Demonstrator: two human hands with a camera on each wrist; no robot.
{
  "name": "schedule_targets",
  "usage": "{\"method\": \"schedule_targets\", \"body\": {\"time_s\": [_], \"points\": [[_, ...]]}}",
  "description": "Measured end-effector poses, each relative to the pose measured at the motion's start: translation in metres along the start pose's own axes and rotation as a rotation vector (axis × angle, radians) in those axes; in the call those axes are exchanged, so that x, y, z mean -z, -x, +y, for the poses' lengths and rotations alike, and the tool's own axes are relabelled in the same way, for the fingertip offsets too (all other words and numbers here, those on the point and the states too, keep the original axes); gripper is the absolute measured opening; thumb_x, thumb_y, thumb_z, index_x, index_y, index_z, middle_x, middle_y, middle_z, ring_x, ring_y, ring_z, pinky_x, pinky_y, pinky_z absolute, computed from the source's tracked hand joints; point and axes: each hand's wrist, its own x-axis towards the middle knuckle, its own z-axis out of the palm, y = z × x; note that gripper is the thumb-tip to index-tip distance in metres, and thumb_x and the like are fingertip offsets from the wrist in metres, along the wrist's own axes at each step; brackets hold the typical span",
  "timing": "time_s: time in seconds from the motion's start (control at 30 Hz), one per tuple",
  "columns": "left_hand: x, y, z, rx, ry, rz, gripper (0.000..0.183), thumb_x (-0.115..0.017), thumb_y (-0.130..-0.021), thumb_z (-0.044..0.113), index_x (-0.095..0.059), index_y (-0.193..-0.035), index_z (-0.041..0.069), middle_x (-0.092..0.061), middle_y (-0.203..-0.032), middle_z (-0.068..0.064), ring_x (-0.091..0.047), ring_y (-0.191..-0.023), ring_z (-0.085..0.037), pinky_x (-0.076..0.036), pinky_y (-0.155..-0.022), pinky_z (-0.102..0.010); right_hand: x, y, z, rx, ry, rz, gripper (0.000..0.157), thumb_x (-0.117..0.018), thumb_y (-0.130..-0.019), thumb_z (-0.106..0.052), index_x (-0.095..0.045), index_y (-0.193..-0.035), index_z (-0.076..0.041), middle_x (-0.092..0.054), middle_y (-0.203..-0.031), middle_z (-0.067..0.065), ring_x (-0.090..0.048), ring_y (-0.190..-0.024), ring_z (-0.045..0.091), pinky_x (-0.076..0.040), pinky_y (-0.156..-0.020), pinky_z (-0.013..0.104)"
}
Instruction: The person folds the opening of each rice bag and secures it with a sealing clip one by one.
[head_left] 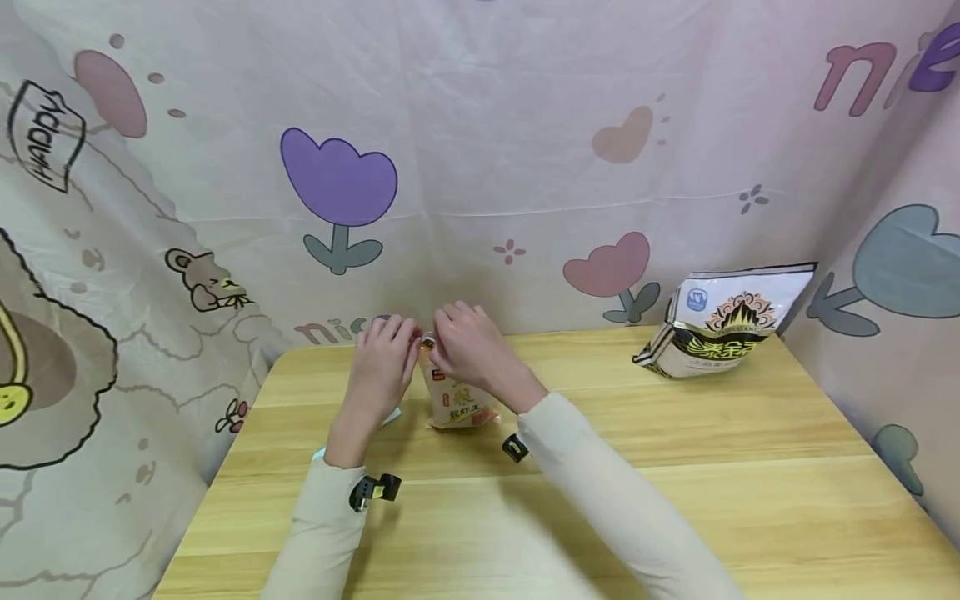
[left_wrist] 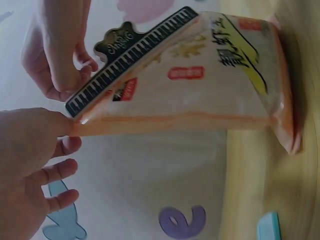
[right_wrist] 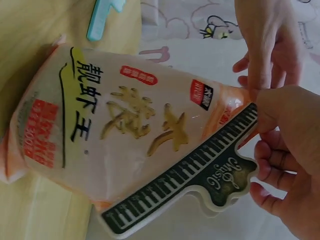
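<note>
An upright plastic food bag (head_left: 461, 404) with orange edges and Chinese lettering stands on the table in front of both hands. A bag clip (right_wrist: 180, 172) with a piano-key pattern and the word "Music" runs slantwise along its top. My left hand (head_left: 382, 358) pinches the top corner of the bag, its other fingers loosely apart in the left wrist view. Beside it, my right hand (head_left: 472, 342) pinches the clip's end at that same corner, thumb on the near face. In the head view the hands hide most of the clip.
A larger white, black and gold bag (head_left: 723, 325) stands at the table's back right. A teal plastic piece (right_wrist: 100, 20) lies on the wooden table (head_left: 675, 500), partly behind my left arm in the head view. A printed curtain (head_left: 480, 167) hangs behind the table.
</note>
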Motion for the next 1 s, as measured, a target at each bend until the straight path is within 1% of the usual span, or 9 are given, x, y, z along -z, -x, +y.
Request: {"method": "schedule_targets", "body": {"time_s": [0.17, 0.4, 0.5, 0.63, 0.87, 1.0], "points": [[-0.002, -0.002, -0.021, 0.016, 0.005, 0.009, 0.008, -0.059, -0.105, 0.014, -0.061, -0.106, 0.007, -0.063, -0.103, -0.011, -0.055, -0.097, -0.036, -0.044, -0.083, -0.055, -0.011, -0.022, 0.0, 0.001, 0.01, -0.033, 0.012, -0.062, -0.096, -0.022, -0.061, -0.095, -0.01, -0.062, -0.091, 0.002, -0.058, -0.087, 0.02, -0.049, -0.076, 0.033], [-0.001, -0.005, -0.044, 0.03, -0.007, 0.041, 0.007, -0.061, -0.104, 0.014, -0.061, -0.105, 0.007, -0.064, -0.102, -0.012, -0.055, -0.095, -0.036, -0.043, -0.076, -0.053, -0.021, -0.045, -0.005, 0.023, 0.023, -0.027, 0.015, -0.062, -0.096, -0.025, -0.061, -0.096, -0.01, -0.062, -0.09, 0.002, -0.058, -0.086, 0.02, -0.048, -0.074, 0.032], [0.001, -0.006, -0.051, 0.04, -0.016, 0.047, 0.008, -0.061, -0.104, 0.015, -0.061, -0.106, 0.007, -0.064, -0.103, -0.012, -0.055, -0.095, -0.036, -0.042, -0.077, -0.052, -0.025, -0.053, -0.008, 0.026, 0.037, -0.013, 0.015, -0.063, -0.096, -0.025, -0.061, -0.096, -0.01, -0.062, -0.09, 0.002, -0.058, -0.086, 0.02, -0.048, -0.073, 0.032], [-0.001, -0.007, -0.06, 0.054, -0.014, 0.06, 0.009, -0.06, -0.104, 0.014, -0.061, -0.108, 0.006, -0.064, -0.105, -0.013, -0.055, -0.097, -0.037, -0.041, -0.078, -0.052, -0.032, -0.062, -0.01, 0.019, 0.045, -0.006, 0.016, -0.063, -0.096, -0.027, -0.062, -0.097, -0.01, -0.064, -0.093, 0.003, -0.06, -0.09, 0.02, -0.049, -0.074, 0.031], [-0.002, -0.005, -0.079, 0.072, -0.007, 0.104, 0.007, -0.06, -0.104, 0.012, -0.061, -0.107, 0.006, -0.063, -0.103, -0.013, -0.054, -0.097, -0.039, -0.04, -0.076, -0.052, -0.04, -0.076, -0.02, -0.007, 0.063, -0.01, 0.019, -0.062, -0.096, -0.029, -0.063, -0.098, -0.011, -0.066, -0.097, 0.003, -0.061, -0.095, 0.02, -0.051, -0.078, 0.033], [-0.002, -0.003, -0.086, 0.094, -0.004, 0.122, 0.004, -0.06, -0.103, 0.01, -0.061, -0.106, 0.007, -0.063, -0.102, -0.013, -0.054, -0.096, -0.038, -0.04, -0.076, -0.052, -0.041, -0.081, -0.025, -0.014, 0.05, -0.025, 0.019, -0.06, -0.098, -0.029, -0.063, -0.1, -0.011, -0.066, -0.1, 0.002, -0.062, -0.097, 0.02, -0.05, -0.081, 0.034]]}}
